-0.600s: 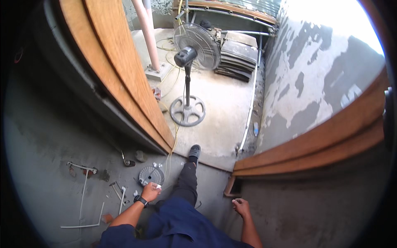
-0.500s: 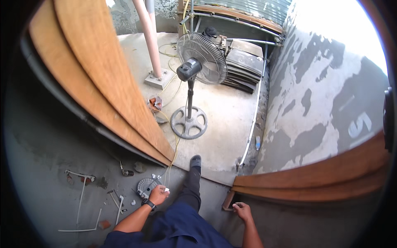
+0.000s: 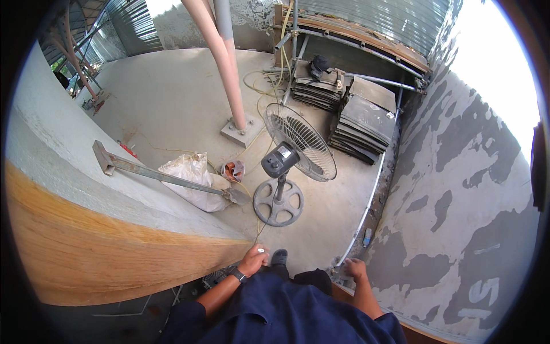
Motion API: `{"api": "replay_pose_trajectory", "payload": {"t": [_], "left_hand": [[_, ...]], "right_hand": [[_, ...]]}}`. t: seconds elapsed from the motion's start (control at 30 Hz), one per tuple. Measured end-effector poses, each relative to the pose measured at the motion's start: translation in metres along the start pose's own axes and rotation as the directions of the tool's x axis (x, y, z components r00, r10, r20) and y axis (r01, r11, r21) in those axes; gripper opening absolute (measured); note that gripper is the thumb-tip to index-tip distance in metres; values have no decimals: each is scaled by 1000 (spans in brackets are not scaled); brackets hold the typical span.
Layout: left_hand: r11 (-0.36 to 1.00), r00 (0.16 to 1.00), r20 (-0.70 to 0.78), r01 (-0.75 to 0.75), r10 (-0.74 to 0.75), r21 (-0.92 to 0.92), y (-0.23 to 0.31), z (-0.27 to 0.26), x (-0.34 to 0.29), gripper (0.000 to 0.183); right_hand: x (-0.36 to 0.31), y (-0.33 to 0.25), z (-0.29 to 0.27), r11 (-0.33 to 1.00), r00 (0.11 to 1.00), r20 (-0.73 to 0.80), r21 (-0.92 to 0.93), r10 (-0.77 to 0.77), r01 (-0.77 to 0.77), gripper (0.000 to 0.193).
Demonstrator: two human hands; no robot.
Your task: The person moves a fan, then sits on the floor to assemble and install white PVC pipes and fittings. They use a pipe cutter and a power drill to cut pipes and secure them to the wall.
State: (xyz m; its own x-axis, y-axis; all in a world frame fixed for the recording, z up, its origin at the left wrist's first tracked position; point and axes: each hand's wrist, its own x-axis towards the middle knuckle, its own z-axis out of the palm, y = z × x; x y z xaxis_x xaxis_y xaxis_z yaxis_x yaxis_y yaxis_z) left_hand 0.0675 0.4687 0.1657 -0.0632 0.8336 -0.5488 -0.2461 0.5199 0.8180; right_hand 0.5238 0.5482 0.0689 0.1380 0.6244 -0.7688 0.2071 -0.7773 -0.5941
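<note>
My left hand point(image 3: 253, 261), with a dark watch on its wrist, is closed around a small white piece point(image 3: 261, 250), of which only the end shows. That hand is beside the wooden door-frame edge at the lower middle. My right hand point(image 3: 355, 268) has its fingers curled in, near the lower end of a long white pipe point(image 3: 368, 206) along the right wall. Whatever lies in those fingers, if anything, is hidden. Ahead of both hands stands a pedestal fan point(image 3: 279, 160) with a round spoked base. My dark shoe point(image 3: 279, 257) is between the hands on the doorway floor.
Left of the fan are a shovel point(image 3: 172, 179), a white sack point(image 3: 192, 175) and a bag of orange-brown pieces point(image 3: 233, 171). A pink post point(image 3: 232, 86) rises behind them. Stacked dark boards point(image 3: 362, 126) lie at the back right. Curved wood point(image 3: 114, 258) edges the left wall.
My view has moved forward into the doorway and now takes in more of the room. The left hand still keeps the white piece. Most of the loose pipes on the floor behind have left view.
</note>
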Motion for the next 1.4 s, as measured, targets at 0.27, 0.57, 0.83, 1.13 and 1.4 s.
{"api": "replay_pose_trajectory", "payload": {"t": [0.27, 0.57, 0.83, 1.13, 1.4], "left_hand": [[911, 915, -88, -374, 393, 176, 192, 58, 96, 24], [884, 939, -327, -238, 104, -402, 272, 88, 266, 25], [897, 860, -511, -244, 24, -368, 300, 116, 293, 16], [889, 895, -446, -231, 35, -394, 324, 111, 278, 19], [978, 994, -59, -75, 88, 195, 395, 115, 194, 20]], "right_hand": [[82, -99, -86, 986, 994, -59, -129, 96, -103, 35], [218, -136, -204, 960, 976, 76, -211, 203, -183, 50], [339, -125, -304, 992, 951, 290, -95, 104, -79, 59], [220, -204, -208, 981, 991, 78, -154, -110, 121, 45], [100, -100, -174, 998, 998, -10, -40, 55, -56, 43]]}}
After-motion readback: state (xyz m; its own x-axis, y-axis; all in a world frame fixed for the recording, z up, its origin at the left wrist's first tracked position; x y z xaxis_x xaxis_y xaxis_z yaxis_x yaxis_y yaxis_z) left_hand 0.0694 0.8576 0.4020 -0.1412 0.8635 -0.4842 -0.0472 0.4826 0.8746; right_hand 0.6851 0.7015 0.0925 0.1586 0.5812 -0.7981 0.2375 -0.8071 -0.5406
